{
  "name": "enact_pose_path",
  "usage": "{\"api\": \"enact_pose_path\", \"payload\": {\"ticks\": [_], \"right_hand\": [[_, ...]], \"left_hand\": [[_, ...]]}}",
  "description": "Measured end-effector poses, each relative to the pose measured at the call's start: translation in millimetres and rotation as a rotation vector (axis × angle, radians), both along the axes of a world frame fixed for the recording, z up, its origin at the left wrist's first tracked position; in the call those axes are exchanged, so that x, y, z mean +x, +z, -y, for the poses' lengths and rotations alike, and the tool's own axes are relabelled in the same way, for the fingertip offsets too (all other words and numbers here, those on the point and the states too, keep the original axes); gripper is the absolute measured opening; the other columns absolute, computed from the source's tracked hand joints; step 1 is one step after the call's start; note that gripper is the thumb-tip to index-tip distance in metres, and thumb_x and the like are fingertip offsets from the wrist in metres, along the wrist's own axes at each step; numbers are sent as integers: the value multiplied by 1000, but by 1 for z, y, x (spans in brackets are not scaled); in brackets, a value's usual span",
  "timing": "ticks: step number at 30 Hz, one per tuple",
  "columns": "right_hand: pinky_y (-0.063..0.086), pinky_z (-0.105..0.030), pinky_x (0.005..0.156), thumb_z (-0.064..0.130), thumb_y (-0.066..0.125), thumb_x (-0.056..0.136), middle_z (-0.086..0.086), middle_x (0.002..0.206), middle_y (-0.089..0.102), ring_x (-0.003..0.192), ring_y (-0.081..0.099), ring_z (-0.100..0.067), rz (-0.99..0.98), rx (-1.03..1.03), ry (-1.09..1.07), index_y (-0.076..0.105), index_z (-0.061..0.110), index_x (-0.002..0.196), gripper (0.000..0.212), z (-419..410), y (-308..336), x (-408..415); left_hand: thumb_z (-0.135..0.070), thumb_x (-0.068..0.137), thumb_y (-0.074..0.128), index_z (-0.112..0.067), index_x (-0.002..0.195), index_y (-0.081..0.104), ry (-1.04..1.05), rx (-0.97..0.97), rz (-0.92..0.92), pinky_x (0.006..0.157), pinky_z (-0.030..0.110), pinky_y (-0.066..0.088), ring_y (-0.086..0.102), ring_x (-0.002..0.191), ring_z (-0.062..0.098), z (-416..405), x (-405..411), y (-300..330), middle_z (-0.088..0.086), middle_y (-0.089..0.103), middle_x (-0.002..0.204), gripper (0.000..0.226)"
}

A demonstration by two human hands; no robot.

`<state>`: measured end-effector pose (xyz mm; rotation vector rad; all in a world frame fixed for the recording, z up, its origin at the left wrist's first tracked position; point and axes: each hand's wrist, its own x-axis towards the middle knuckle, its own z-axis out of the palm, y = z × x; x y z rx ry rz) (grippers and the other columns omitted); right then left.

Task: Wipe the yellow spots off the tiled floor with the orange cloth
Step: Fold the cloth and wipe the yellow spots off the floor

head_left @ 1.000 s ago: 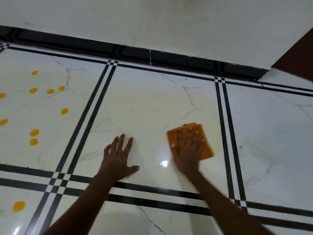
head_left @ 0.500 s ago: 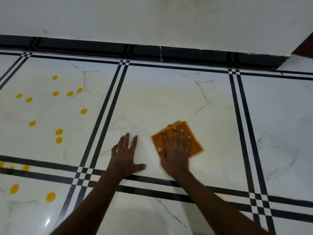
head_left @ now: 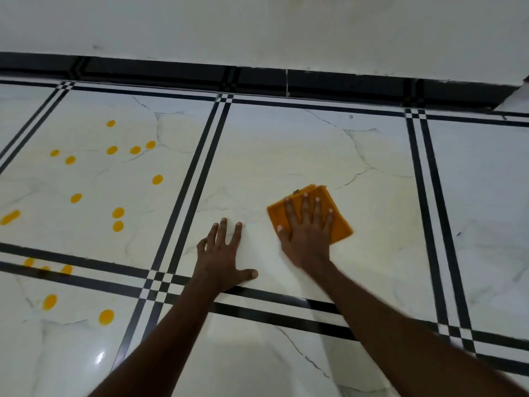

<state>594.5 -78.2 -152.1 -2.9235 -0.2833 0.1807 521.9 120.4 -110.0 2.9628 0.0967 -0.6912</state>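
A folded orange cloth (head_left: 342, 227) lies flat on the middle white marble tile (head_left: 286, 156). My right hand (head_left: 307, 232) presses on it with straight, spread fingers and covers most of it. My left hand (head_left: 224, 255) rests flat on the same tile just left of the cloth, fingers spread, holding nothing. Several yellow spots (head_left: 118, 213) dot the tile to the left, beyond the black double stripe. A few more yellow spots (head_left: 106, 317) sit on the near-left tile and on the stripe there.
Black double stripes (head_left: 197, 179) frame each tile. A black skirting (head_left: 257, 78) runs along the foot of the white wall (head_left: 257, 27) at the far edge. Another white tile (head_left: 483, 196) lies to the right.
My right hand has slid the cloth leftward across the middle tile, closer to my left hand. The view has swung left, showing more spotted tiles.
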Motion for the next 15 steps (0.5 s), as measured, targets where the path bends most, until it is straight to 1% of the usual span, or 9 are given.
{"api": "enact_pose_path", "payload": {"ticks": [2,4,5,7,9,11,12,14,15], "right_hand": [[-4,-66,123,63,14,95,-17,171,5,157,1,-42,-39,-38,8,7,33,164,75,9,4,32],[3,-67,122,63,10,95,-17,171,5,157,3,-42,4,-43,-21,8,35,163,73,20,-2,41],[6,-67,122,64,12,95,-18,171,6,157,4,-43,37,-33,-68,11,35,163,73,15,-3,39],[5,-68,121,66,21,94,-20,170,9,156,7,-46,34,20,-124,18,34,161,75,-7,6,23],[3,-67,122,65,28,95,-18,170,12,156,9,-44,39,30,9,20,34,161,74,-29,9,0],[3,-66,122,64,31,96,-13,170,14,157,11,-40,67,10,145,18,36,161,72,-16,5,-2],[3,-66,122,65,31,97,-12,171,15,157,12,-39,75,-2,110,17,37,161,71,5,3,5],[7,-65,123,65,27,97,-12,171,15,156,14,-39,77,-66,-121,13,37,162,72,62,-2,9],[9,-65,122,66,25,98,-14,171,14,156,14,-40,78,-74,-247,10,35,163,74,91,-2,3]], "left_hand": [[-80,75,55,-29,156,-18,-4,0,0,121,53,9,-13,152,33,0,0,0,10,-23,164,120],[-79,75,55,-29,156,-17,-3,3,-7,121,54,9,-13,152,33,2,1,-1,10,-23,164,119],[-79,76,56,-29,156,-17,-4,5,-9,121,53,9,-13,152,33,2,2,-1,10,-23,164,119],[-78,76,56,-29,156,-17,7,-14,-11,121,52,10,-13,152,32,3,1,-2,10,-22,164,119],[-78,77,55,-29,155,-19,2,-19,8,121,51,10,-13,153,30,0,-4,-3,9,-23,164,118],[-78,78,52,-29,154,-22,-10,-1,2,121,50,11,-13,153,28,-6,-13,-7,7,-24,163,117],[-78,78,51,-29,153,-23,-31,15,-6,121,49,12,-13,153,27,-10,-19,-7,7,-25,163,116],[-81,76,47,-27,154,-20,-42,20,7,121,49,12,-13,153,28,-15,-28,-9,8,-24,163,117],[-85,73,41,-25,156,-17,-34,10,35,121,50,12,-12,153,29,-13,-29,-10,10,-22,164,118]]}}
